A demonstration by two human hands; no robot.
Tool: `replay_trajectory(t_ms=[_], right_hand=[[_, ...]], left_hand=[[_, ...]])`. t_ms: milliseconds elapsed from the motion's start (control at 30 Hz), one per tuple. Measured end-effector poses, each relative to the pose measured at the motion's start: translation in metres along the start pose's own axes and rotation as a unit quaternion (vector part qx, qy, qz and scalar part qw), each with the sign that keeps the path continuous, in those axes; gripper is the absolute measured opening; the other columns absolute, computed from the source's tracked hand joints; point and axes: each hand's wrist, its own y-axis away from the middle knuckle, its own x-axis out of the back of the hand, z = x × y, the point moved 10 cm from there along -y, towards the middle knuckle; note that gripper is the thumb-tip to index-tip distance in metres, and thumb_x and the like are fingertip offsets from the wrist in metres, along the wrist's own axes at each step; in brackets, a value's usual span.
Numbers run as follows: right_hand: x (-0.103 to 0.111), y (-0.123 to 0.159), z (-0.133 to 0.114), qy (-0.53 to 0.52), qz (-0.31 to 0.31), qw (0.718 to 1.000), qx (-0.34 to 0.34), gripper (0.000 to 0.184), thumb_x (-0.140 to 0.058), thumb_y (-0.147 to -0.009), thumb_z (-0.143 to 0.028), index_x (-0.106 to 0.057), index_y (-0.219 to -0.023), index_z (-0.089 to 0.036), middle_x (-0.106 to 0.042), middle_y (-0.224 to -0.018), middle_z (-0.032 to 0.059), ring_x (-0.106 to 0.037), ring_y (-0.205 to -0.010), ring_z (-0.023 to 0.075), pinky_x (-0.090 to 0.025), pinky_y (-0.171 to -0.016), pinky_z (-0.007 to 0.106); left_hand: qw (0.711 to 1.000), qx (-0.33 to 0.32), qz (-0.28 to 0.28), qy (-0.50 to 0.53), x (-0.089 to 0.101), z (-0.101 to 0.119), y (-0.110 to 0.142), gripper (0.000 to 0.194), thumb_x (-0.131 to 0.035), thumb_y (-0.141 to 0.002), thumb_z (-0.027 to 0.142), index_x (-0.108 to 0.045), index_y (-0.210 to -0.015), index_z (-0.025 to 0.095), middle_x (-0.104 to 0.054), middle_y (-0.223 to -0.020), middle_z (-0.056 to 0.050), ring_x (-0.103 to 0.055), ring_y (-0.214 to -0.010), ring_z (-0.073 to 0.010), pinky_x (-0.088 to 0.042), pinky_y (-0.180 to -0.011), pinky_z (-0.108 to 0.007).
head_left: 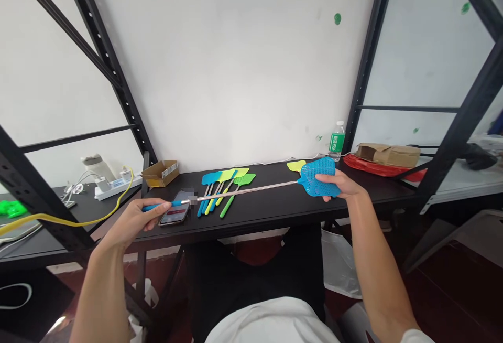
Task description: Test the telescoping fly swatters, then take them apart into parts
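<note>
Wearer's outfit: white short-sleeved top, black legwear, bare hands and forearms.
Top (271, 324), white, plain and unmarked where visible, its rounded lower front showing at the bottom centre of the frame, cloth smooth with faint grey shading; one sleeve (415, 336), right side, white to match, a small portion in the lower right corner, ending above the forearm. Legwear (255, 282), black, plain, matt, two wide dark legs at lower centre, folds barely distinguishable, full length hidden. Left hand (138, 219), bare, left of centre; right hand (346, 183), bare, right of centre; both wrists and forearms uncovered.
</note>
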Motion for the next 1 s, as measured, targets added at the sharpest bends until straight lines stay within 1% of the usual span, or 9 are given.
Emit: replay_trajectory(t_ms=[100,233,400,500,667,800,900,1000], right_hand=[[0.004,-0.003,0.001,0.013,0.024,1.000,0.000,0.047,-0.083,-0.068,-0.045,-0.068,-0.099,-0.013,-0.071,-0.066,0.0070,-0.062,-0.038,0.0187,-0.049,-0.030,0.024],[0.013,-0.001,-0.001,0.022,0.044,0.999,0.005,0.047,-0.083,-0.068,-0.046,-0.067,-0.097,-0.014,-0.070,-0.063,0.0059,-0.061,-0.037,0.0190,-0.045,-0.028,0.023],[0.013,0.000,-0.003,0.025,0.040,0.999,0.010,0.047,-0.083,-0.069,-0.045,-0.067,-0.101,-0.014,-0.072,-0.071,0.0077,-0.063,-0.041,0.0194,-0.046,-0.030,0.024],[0.009,-0.001,-0.005,0.037,0.040,0.999,0.007,0.049,-0.083,-0.069,-0.047,-0.067,-0.102,-0.013,-0.072,-0.069,0.0077,-0.063,-0.039,0.0191,-0.044,-0.029,0.023],[0.000,-0.002,-0.010,0.043,0.037,0.998,0.013,0.047,-0.083,-0.068,-0.049,-0.066,-0.095,-0.014,-0.070,-0.062,0.0068,-0.063,-0.039,0.0201,-0.040,-0.028,0.021],[-0.011,-0.004,-0.012,0.040,0.019,0.999,0.019,0.047,-0.083,-0.068,-0.049,-0.067,-0.096,-0.014,-0.068,-0.059,0.0048,-0.063,-0.038,0.0198,-0.042,-0.029,0.021],[-0.023,-0.007,-0.014,0.037,0.002,0.999,0.030,0.047,-0.082,-0.070,-0.048,-0.067,-0.098,-0.013,-0.069,-0.060,0.0050,-0.063,-0.039,0.0193,-0.043,-0.029,0.021],[-0.038,-0.011,-0.014,0.031,-0.019,0.999,0.034,0.045,-0.081,-0.071,-0.048,-0.068,-0.098,-0.014,-0.070,-0.063,0.0057,-0.064,-0.040,0.0196,-0.044,-0.029,0.021]], left_hand=[[1.000,-0.011,0.002,0.003,-0.004,0.007,-0.001,0.042,-0.067,-0.081,0.057,-0.067,-0.077,0.015,-0.037,-0.045,0.006,-0.028,-0.048,-0.0100,-0.021,-0.050,-0.025],[1.000,-0.004,0.007,0.022,-0.008,0.010,-0.003,0.038,-0.068,-0.081,0.054,-0.068,-0.082,0.016,-0.035,-0.045,0.007,-0.028,-0.049,-0.0106,-0.022,-0.051,-0.026],[1.000,0.005,0.015,0.027,-0.008,0.009,-0.002,0.039,-0.068,-0.082,0.054,-0.068,-0.083,0.015,-0.033,-0.045,0.007,-0.026,-0.049,-0.0103,-0.020,-0.051,-0.026],[0.999,0.008,0.015,0.027,-0.007,0.011,0.000,0.038,-0.067,-0.081,0.055,-0.068,-0.081,0.016,-0.031,-0.043,0.007,-0.025,-0.048,-0.0100,-0.019,-0.050,-0.026],[1.000,0.013,0.010,0.014,-0.010,0.013,0.000,0.039,-0.066,-0.082,0.056,-0.068,-0.079,0.017,-0.032,-0.042,0.007,-0.025,-0.046,-0.0102,-0.020,-0.049,-0.026],[1.000,0.001,-0.007,0.017,-0.020,0.020,-0.002,0.040,-0.066,-0.083,0.057,-0.067,-0.075,0.018,-0.032,-0.042,0.007,-0.026,-0.046,-0.0100,-0.022,-0.049,-0.025],[1.000,-0.009,-0.010,0.020,-0.029,0.028,-0.002,0.040,-0.065,-0.083,0.057,-0.068,-0.073,0.018,-0.031,-0.041,0.006,-0.026,-0.045,-0.0101,-0.024,-0.048,-0.025],[0.999,-0.020,-0.019,0.023,-0.040,0.040,-0.001,0.038,-0.067,-0.082,0.055,-0.068,-0.074,0.018,-0.032,-0.042,0.006,-0.025,-0.044,-0.0095,-0.022,-0.047,-0.024]])
